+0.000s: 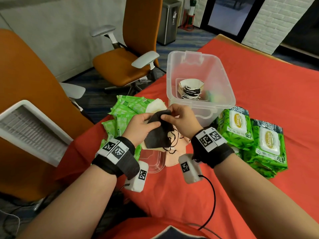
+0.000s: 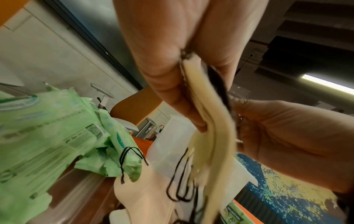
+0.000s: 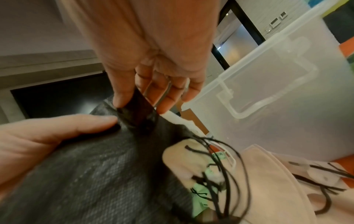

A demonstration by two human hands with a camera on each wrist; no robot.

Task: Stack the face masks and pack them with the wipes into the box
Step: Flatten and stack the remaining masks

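Our right hand (image 1: pixel 179 120) pinches the top edge of a black face mask (image 1: pixel 156 135) between thumb and fingertips (image 3: pixel 162 106), while our left hand (image 1: pixel 140 125) grips the small stack of masks beneath it, thumb pressed on the black fabric. We hold them above the red table (image 1: pixel 259 83), near its left edge. Just beyond stands the clear box (image 1: pixel 222 80) with stacked masks (image 1: pixel 190 89) inside, green wipes packs (image 1: pixel 250 135) at its right.

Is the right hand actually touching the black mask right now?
Touching. The right wrist view shows the right hand pinching the black mask at its top edge between thumb and fingers.
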